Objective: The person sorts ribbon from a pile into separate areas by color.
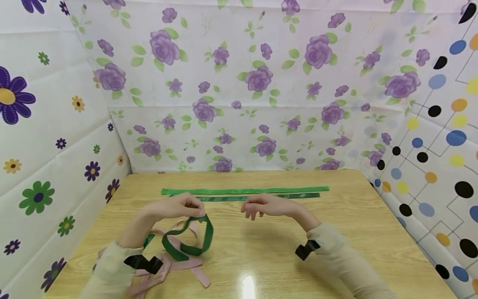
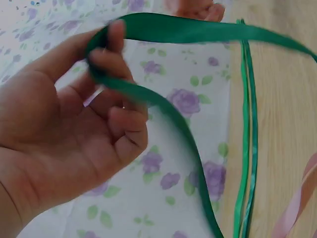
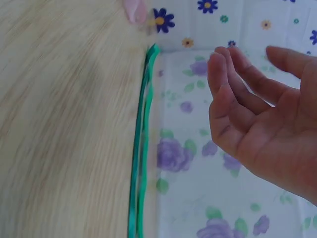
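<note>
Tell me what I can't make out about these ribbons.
Head view: part of the pink ribbons, behind the left sleeve.
Head view: a stretch of the darker straight ribbon, behind the left hand.
Left wrist view: the held green ribbon, its lower stretch blurred and cut off by the bottom edge.
Right wrist view: one end of the bright green ribbon, cut off by the bottom edge.

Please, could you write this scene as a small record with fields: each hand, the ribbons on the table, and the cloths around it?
left hand: pinches dark green ribbon, which hangs in a loop
right hand: holds nothing, above the table
laid out: bright green ribbon and teal ribbon, side by side, the bright one farther back
heap: pink ribbons, tangled, near the left hand
back cloth: purple roses
left cloth: flowers
right cloth: coloured dots
</note>
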The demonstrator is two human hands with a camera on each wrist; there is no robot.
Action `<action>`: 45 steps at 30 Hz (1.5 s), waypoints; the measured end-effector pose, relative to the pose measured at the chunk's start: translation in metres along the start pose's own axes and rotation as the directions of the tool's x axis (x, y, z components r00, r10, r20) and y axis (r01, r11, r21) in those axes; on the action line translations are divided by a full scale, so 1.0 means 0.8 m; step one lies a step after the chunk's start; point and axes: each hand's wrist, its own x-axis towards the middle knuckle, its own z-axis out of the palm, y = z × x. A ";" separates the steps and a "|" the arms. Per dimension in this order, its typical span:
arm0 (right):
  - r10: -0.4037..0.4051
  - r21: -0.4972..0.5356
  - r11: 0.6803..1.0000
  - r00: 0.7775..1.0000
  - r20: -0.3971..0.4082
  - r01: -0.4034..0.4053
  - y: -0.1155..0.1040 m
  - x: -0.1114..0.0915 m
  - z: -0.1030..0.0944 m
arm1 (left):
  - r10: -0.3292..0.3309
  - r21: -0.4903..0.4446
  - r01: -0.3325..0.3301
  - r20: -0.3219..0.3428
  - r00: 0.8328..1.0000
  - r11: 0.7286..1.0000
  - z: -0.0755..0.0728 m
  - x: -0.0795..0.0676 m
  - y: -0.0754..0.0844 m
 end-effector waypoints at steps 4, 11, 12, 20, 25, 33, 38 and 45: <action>-0.071 -0.005 0.997 0.996 0.048 0.071 -0.024 0.014 0.012 | 0.087 -0.037 -0.088 -0.038 0.995 0.995 0.009 0.023 -0.001; -0.199 0.266 0.947 0.978 0.056 0.178 -0.033 0.028 0.020 | 0.094 -0.089 -0.110 -0.167 0.982 0.990 0.027 0.058 -0.003; -0.211 0.306 0.933 0.977 0.042 0.188 -0.032 0.028 0.020 | 0.085 -0.104 -0.105 -0.179 0.980 0.989 0.029 0.062 -0.003; -0.140 0.441 0.882 0.986 -0.094 0.167 -0.014 0.010 0.002 | 0.070 -0.100 -0.090 -0.182 0.981 0.991 0.034 0.071 -0.007; -0.120 0.448 0.881 0.988 -0.097 0.151 0.002 -0.002 -0.015 | 0.015 -0.102 -0.036 -0.205 0.979 0.994 0.032 0.067 -0.014; -0.175 0.326 0.933 0.984 0.038 0.154 0.015 -0.019 -0.035 | -0.006 -0.087 -0.013 -0.208 0.978 0.996 0.025 0.059 -0.020; -0.127 0.325 0.936 0.991 -0.049 0.136 0.028 -0.035 -0.052 | 0.009 -0.068 -0.025 -0.224 0.975 0.997 0.016 0.044 -0.024; -0.038 0.368 0.925 0.984 -0.173 0.100 0.047 -0.064 -0.078 | -0.046 -0.086 0.020 -0.311 0.949 0.996 -0.006 0.014 -0.041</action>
